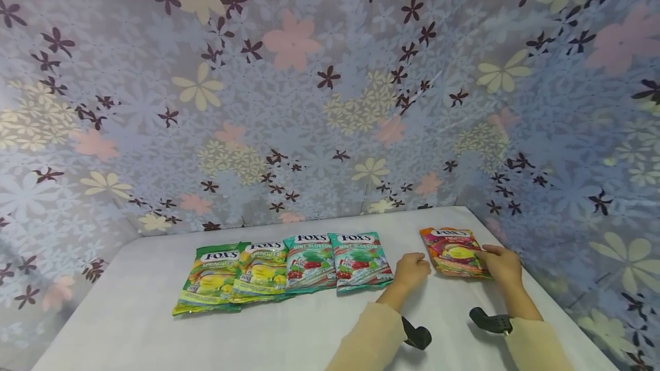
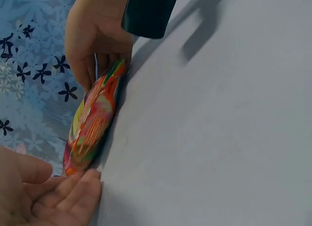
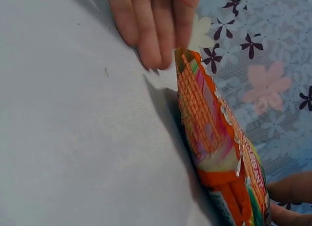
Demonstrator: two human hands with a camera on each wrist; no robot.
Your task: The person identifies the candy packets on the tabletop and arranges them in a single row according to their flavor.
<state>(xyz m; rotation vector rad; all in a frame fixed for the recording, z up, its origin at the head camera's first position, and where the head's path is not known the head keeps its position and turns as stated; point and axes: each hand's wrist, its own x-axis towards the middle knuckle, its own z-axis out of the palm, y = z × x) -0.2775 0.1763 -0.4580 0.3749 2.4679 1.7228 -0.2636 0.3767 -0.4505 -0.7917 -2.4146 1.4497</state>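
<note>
An orange Fox's Fruits candy bag (image 1: 454, 252) lies at the right end of the white table. My right hand (image 1: 502, 268) holds its right edge, the thumb over the top face. In the right wrist view, part of that hand (image 3: 292, 192) shows at the lower right against the bag (image 3: 209, 123). Beside the bag's left edge is my left hand (image 1: 412, 271), fingers loosely bent and holding nothing. The left wrist view has the left hand's fingertips (image 2: 90, 179) close to the bag's near end (image 2: 92, 123); whether they touch it cannot be told.
Two teal Mint Blossom bags (image 1: 311, 263) (image 1: 361, 261) lie left of my left hand. Farther left, two green-yellow Spring Tea bags (image 1: 262, 272) (image 1: 211, 279) overlap in the same row. A floral cloth (image 1: 330, 102) hangs behind and beside the white table (image 1: 247, 336).
</note>
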